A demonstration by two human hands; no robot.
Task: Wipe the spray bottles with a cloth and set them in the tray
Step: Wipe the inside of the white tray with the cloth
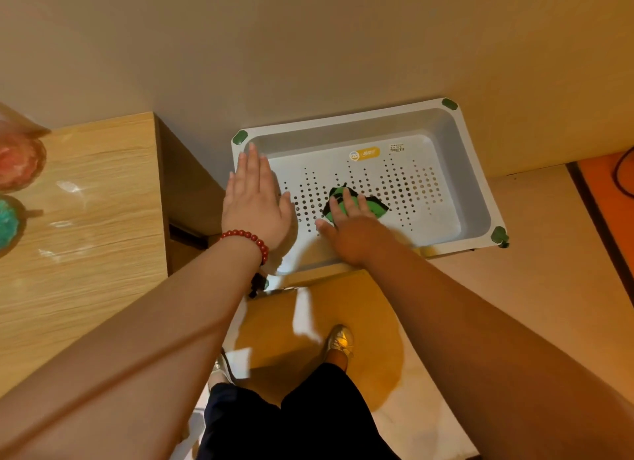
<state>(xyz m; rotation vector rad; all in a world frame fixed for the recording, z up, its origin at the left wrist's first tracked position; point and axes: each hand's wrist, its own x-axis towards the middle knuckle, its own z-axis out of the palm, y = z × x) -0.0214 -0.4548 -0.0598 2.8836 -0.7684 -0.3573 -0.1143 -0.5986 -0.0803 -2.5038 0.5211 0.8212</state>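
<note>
1 wooden counter (85, 219) fills the frame's left; the white tray (477, 192) sits right of centre, no bottles in it. The left hand (255, 202) spreads flat over its left end, grip released; the right hand (353, 233) presses straight fingers on the green cloth (368, 207) inside. Likely preparation: next, gather the cloth, fetch a bottle.

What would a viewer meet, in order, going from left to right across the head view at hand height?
Wooden cabinet → left hand → green cloth → tray's green corner cap → orange surface.
</note>
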